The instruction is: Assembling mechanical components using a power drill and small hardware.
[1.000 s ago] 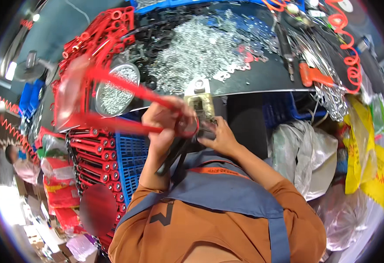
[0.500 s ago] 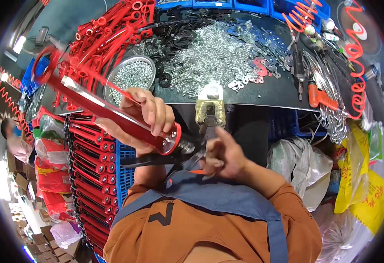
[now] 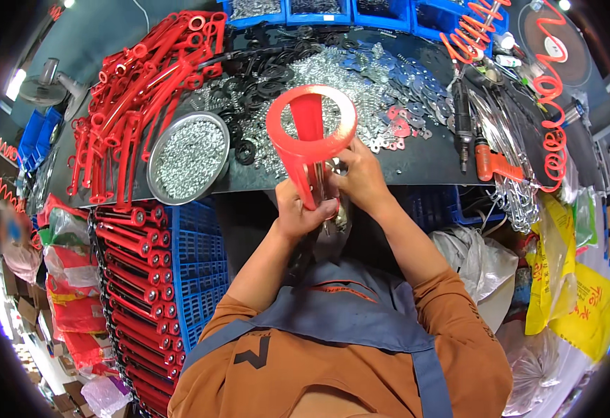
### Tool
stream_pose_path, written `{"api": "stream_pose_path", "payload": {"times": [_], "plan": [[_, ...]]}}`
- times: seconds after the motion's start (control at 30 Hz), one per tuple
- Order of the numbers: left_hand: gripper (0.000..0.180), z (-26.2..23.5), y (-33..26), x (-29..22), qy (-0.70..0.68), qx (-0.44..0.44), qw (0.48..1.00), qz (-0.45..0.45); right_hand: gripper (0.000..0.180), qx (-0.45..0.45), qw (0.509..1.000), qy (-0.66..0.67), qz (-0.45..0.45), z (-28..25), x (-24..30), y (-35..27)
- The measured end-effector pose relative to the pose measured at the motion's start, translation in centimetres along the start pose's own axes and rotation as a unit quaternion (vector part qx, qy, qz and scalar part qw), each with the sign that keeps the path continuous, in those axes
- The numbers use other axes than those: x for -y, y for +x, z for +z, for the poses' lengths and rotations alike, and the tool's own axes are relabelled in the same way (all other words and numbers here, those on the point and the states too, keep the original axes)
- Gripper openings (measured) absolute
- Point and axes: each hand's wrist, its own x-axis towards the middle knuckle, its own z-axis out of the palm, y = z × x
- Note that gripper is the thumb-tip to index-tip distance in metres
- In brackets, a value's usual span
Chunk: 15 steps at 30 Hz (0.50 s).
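Observation:
A red caulking gun frame (image 3: 295,161) stands with its ring end tilted up toward me, above the bench edge. Around its lower part my left hand (image 3: 301,210) is closed, thumb laid across it. My right hand (image 3: 363,177) is beside the frame on the right, fingers bent and pinched near its rear end. What those fingers hold is hidden by the frame and the hand. Behind the hands, the brass-coloured bench fixture (image 3: 341,214) shows only in part.
Small springs (image 3: 277,104) and metal plates lie heaped on the bench. Left are a round pan (image 3: 191,159) of small metal parts and piled red frames (image 3: 145,76). Right are an orange-handled power driver (image 3: 493,166) and hooked rods (image 3: 514,188). A blue crate (image 3: 200,258) stands below.
The caulking gun frame has swung from pointing left to standing upright before me. My left hand has shifted right and toward its lower end; my right hand has come up beside it.

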Motion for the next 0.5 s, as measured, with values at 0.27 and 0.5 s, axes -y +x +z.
{"api": "stream_pose_path", "payload": {"times": [0.27,0.5], "plan": [[0.038,-0.1,0.4,0.1,-0.011,-0.003,0.998,-0.063,0.018,-0.17,0.9,0.4,-0.049,-7.2,4.8,0.6],[0.032,0.2,0.2,-0.3,-0.024,0.016,0.998,-0.063,0.032,-0.115,0.912,0.113,-0.377,-9.1,9.6,4.2]]}}
